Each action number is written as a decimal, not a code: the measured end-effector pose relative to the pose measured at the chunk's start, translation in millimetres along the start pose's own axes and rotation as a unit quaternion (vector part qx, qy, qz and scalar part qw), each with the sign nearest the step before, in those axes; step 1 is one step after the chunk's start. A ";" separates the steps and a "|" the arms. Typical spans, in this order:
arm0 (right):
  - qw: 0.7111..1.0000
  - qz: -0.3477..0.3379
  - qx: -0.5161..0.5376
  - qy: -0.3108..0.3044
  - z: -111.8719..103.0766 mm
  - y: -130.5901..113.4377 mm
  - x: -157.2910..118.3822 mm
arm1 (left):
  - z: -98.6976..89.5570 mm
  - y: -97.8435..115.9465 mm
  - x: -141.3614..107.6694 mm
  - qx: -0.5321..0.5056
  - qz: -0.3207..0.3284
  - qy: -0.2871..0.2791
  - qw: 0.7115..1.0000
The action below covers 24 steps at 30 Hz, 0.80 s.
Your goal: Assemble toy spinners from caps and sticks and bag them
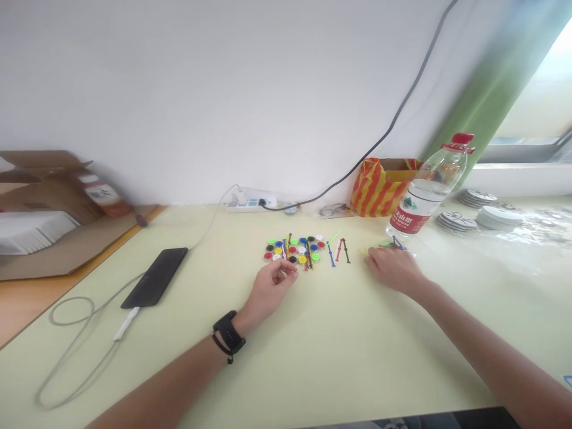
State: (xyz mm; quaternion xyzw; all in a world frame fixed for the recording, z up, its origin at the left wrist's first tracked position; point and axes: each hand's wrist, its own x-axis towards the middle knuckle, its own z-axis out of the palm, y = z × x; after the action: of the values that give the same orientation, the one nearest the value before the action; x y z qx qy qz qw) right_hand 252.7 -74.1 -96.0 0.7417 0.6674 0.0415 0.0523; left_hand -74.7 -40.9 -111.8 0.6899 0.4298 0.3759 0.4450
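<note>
Several small round discs point(302, 260) in red, blue, yellow, green, black and white lie grouped on the pale table, with thin coloured sticks across some of them. My left hand point(273, 285) is at the near edge of this group, fingers curled in; anything between them is too small to name. Right of the discs lie separate sticks, a blue one point(331, 254) and a black one point(346, 251) among them. My right hand point(393, 268) rests farther right, its fingers bent down over a few coloured sticks point(396, 243) that show just beyond it. Its fingertips are partly hidden.
A water bottle point(420, 196) stands behind my right hand, beside a striped bag point(379, 187). Stacks of round plates point(499, 218) are at the right. A phone point(155, 277) with a cable, a power strip point(250, 202) and a cardboard box point(44, 173) are also in view.
</note>
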 end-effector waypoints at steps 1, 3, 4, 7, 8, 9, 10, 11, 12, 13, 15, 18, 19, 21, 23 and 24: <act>1.000 0.008 0.011 -0.009 -0.5 2.1 3.4 | 0.1 -0.7 0.3 0.003 0.003 0.001 1.000; 0.998 0.031 0.050 -0.013 0.8 6.6 7.0 | 0.2 -1.7 0.6 0.005 0.004 0.002 1.000; 0.996 0.044 0.077 -0.007 2.7 9.3 7.3 | 0.2 -2.1 0.6 0.003 0.001 0.003 1.000; 0.980 0.083 0.179 0.032 12.3 21.3 5.1 | -0.2 -2.1 0.4 -0.012 -0.009 -0.002 1.000; 0.970 0.097 0.216 0.047 16.0 26.8 4.4 | -0.4 -1.9 0.3 -0.017 -0.011 -0.003 1.000; 0.961 0.110 0.246 0.059 19.5 32.7 4.1 | -0.5 -1.6 0.2 -0.019 -0.011 -0.004 1.000; 0.954 0.122 0.264 0.069 22.8 38.8 4.2 | -0.7 -1.2 0.2 -0.019 -0.011 -0.005 1.000; 0.950 0.134 0.270 0.076 25.8 44.8 4.6 | -0.7 -0.8 0.1 -0.019 -0.011 -0.005 1.000; 0.950 0.145 0.265 0.079 28.3 50.3 5.3 | -0.7 -0.4 0.1 -0.018 -0.011 -0.004 1.000; 0.951 0.155 0.254 0.080 30.4 55.3 6.2 | -0.7 0.0 0.1 -0.018 -0.011 -0.002 1.000; 0.955 0.174 0.229 0.079 33.6 62.9 7.7 | -0.6 0.8 0.1 -0.016 -0.013 0.001 1.000; 0.953 0.197 0.216 0.081 36.8 70.2 8.7 | -0.3 1.8 0.1 -0.016 -0.016 -0.001 1.000; 0.951 0.205 0.217 0.081 37.8 72.4 8.7 | -0.3 2.2 0.0 -0.016 -0.018 -0.003 1.000; 0.949 0.218 0.215 0.079 39.5 77.6 8.5 | -0.3 2.9 -0.1 -0.018 -0.019 -0.002 1.000; 0.952 0.223 0.197 0.080 40.5 84.0 8.1 | -0.4 3.7 -0.3 -0.020 -0.018 -0.002 1.000; 0.953 0.223 0.184 0.089 40.5 87.6 7.8 | -0.3 4.0 -0.4 -0.021 -0.018 -0.002 1.000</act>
State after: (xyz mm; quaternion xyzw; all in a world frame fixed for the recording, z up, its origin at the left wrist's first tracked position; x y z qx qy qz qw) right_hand 345.1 -76.3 -124.5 0.8619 0.4828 -0.0056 -0.1549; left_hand -74.1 -42.1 -108.0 0.6732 0.4332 0.3755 0.4671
